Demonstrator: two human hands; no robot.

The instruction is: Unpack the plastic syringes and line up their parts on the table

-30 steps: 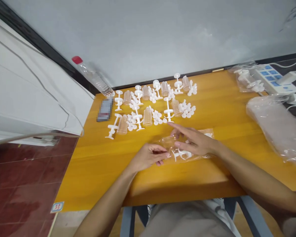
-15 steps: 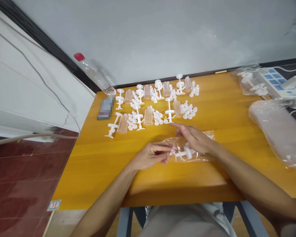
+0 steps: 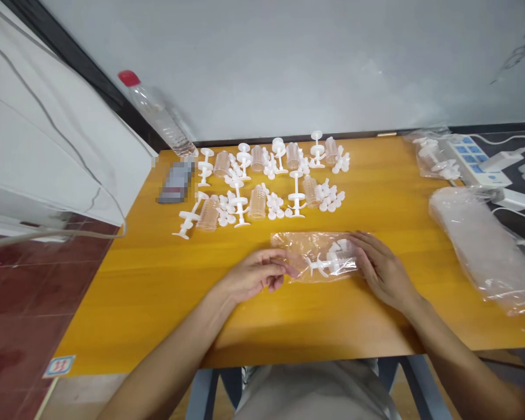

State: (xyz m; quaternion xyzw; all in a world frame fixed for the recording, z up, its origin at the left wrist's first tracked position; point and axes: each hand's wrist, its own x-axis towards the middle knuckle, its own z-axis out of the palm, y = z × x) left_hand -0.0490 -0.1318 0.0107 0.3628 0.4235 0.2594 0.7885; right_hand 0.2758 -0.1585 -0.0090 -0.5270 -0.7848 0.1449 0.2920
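A clear plastic bag (image 3: 297,242) lies flat on the yellow table near its front, with a white plunger piece (image 3: 319,265) and other white parts inside. My left hand (image 3: 260,273) is at the bag's left end, its fingertips gripping or pressing the film. Over the bag's right end rests my right hand (image 3: 382,268), fingers stretched and lying on the film beside the parts. Behind the bag stand two rows of white plunger pieces (image 3: 296,195), clear ribbed cylinders (image 3: 258,202) and small white knobs (image 3: 331,197).
A bottle with a red cap (image 3: 157,116) leans at the back left, by a blurred dark phone (image 3: 176,182). At the right are a stack of clear bags (image 3: 485,251), a filled bag (image 3: 433,157) and a power strip (image 3: 479,160) with cables.
My right hand has moved right and down from above the bag's middle to its right end. The bag now lies flatter, its left part spread out. My left hand has shifted slightly left.
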